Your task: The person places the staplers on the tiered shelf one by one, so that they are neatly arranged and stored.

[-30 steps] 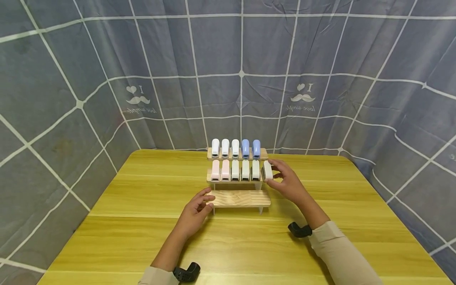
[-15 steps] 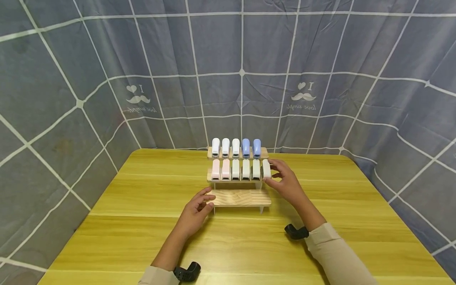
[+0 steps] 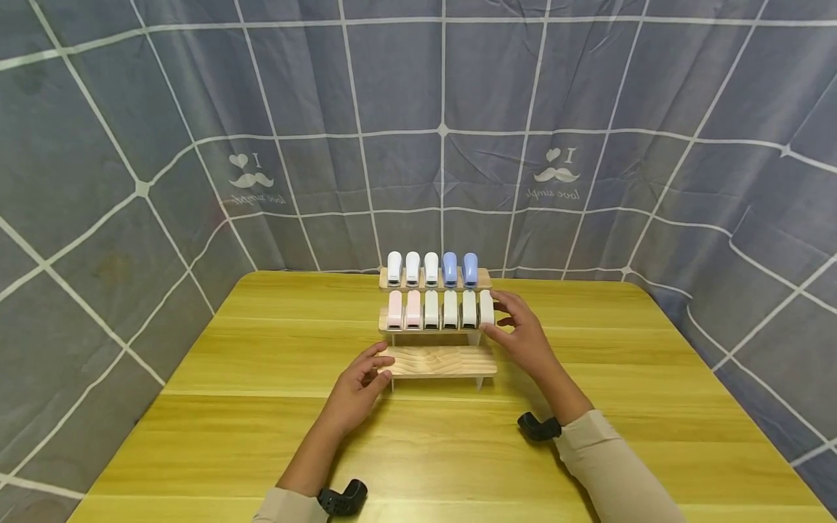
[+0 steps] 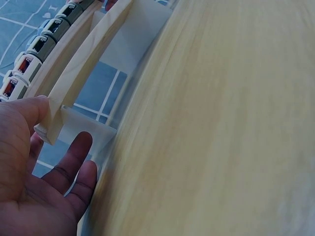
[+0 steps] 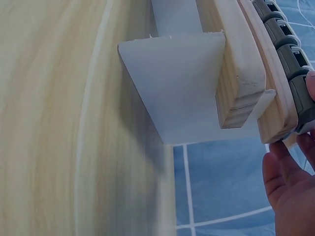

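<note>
A tiered wooden display stand [image 3: 441, 362] holds rows of mini staplers on its upper two boards. My left hand [image 3: 356, 396] holds the left end of the bare lowest board, thumb on its front edge in the left wrist view, the other fingers partly hidden behind. With my right hand [image 3: 526, 341] I pinch the rightmost pale stapler [image 3: 486, 309] at the right end of the middle board, in line with the row. In the right wrist view, fingertips [image 5: 280, 150] touch the underside of that board's end.
Two pink staplers [image 3: 404, 310] and several pale ones share the middle board. Three white staplers [image 3: 413, 269] and two blue ones [image 3: 460, 269] stand on the top board. Translucent supports [image 5: 172, 88] carry the boards on the wooden table [image 3: 261, 407]. Behind hangs a grey-blue checked curtain [image 3: 405, 87].
My right hand has shifted slightly left, bringing the tilted pale stapler from beyond the board's end upright against the row. The left hand has stayed on the lowest board.
</note>
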Tool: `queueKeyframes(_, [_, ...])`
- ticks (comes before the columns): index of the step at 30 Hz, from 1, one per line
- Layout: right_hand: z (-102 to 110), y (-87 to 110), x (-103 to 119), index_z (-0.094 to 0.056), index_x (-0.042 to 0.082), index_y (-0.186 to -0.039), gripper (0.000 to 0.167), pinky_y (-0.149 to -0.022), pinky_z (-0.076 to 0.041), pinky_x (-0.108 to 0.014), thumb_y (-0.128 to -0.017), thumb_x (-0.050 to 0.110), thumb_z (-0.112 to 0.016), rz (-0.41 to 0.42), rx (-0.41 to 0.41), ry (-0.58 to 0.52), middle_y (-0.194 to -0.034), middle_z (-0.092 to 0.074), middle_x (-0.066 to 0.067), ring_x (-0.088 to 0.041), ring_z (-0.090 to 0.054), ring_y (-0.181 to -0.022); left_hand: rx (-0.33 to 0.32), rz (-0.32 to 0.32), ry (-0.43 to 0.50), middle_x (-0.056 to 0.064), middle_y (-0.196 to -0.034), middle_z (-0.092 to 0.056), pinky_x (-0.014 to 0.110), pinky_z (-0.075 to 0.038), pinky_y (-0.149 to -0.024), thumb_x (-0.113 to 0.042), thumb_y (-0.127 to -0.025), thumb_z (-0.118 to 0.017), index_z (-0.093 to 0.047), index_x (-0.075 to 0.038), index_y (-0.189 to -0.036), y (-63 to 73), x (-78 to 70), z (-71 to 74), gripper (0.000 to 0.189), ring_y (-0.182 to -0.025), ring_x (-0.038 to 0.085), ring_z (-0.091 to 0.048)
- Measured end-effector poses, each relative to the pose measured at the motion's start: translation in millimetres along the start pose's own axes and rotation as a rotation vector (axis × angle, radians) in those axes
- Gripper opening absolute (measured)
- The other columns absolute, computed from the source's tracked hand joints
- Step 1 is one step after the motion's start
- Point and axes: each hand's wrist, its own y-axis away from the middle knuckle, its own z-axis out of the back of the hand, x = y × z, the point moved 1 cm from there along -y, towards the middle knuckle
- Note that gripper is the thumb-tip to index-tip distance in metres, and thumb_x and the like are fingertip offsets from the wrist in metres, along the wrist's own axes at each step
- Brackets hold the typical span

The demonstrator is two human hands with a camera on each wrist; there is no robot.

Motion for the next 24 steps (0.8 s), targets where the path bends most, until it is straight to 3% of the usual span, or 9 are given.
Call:
queueKeyframes(3, [-0.5, 1.4, -0.6, -0.048, 0.001, -0.144, 0.062, -0.087, -0.05, -0.048, -0.088, 0.008, -0.076, -0.009, 0.002, 0.0, -0.142, -0.049, -0.017, -0.035, -0.056, -0.122, -0.002, 0.018, 0.006, 0.005, -0.15, -0.047, 0.032, -0.048, -0.088, -0.011, -0.099, -0.063, -0.069, -0.007, -0.119, 3.3, -9.1, 0.0, 0.022, -0.118, 0.026, -0.057])
queueKeyframes(8, [-0.2, 1.6, -0.1, -0.049, 0.002, -0.144, 0.062, -0.087, -0.05, -0.049, -0.089, 0.011, -0.076, -0.018, -0.001, 0.01, -0.143, -0.048, -0.015, -0.034, -0.055, -0.122, 0.002, 0.038, -0.004, 0.002, -0.15, -0.046, 0.037, -0.047, -0.092, -0.011, -0.099, -0.063, -0.069, -0.008, -0.12, 2.7, -9.1, -0.1, 0.022, -0.121, 0.025, -0.055])
queueKeyframes(10, [-0.2, 1.3, 0.4, -0.049, 0.002, -0.144, 0.063, -0.087, -0.05, -0.049, -0.089, 0.012, -0.077, -0.017, -0.004, 0.012, -0.144, -0.049, -0.015, -0.034, -0.055, -0.122, 0.008, 0.026, -0.01, -0.001, -0.15, -0.046, 0.038, -0.047, -0.093, -0.014, -0.099, -0.064, -0.069, -0.011, -0.12, 0.0, -0.4, 0.3, 0.022, -0.122, 0.024, -0.055])
queueKeyframes(16, [-1.4, 1.4, 0.0, -0.05, 0.003, -0.143, 0.062, -0.086, -0.05, -0.051, -0.088, 0.011, -0.077, -0.004, -0.019, 0.001, -0.143, -0.049, -0.014, -0.035, -0.056, -0.121, 0.011, 0.019, -0.022, -0.002, -0.151, -0.046, 0.036, -0.048, -0.091, -0.014, -0.099, -0.064, -0.069, -0.011, -0.121, -0.9, 0.4, 1.2, 0.023, -0.12, 0.023, -0.056])
queueKeyframes(24, [-0.9, 2.1, -0.1, -0.05, 0.004, -0.144, 0.063, -0.083, -0.052, -0.044, -0.088, 0.014, -0.077, -0.015, -0.009, 0.011, -0.145, -0.048, -0.013, -0.033, -0.056, -0.122, 0.012, 0.032, -0.013, -0.002, -0.151, -0.046, 0.038, -0.047, -0.091, -0.013, -0.099, -0.063, -0.07, -0.012, -0.12, -1.1, -1.2, 1.1, 0.022, -0.123, 0.024, -0.054])
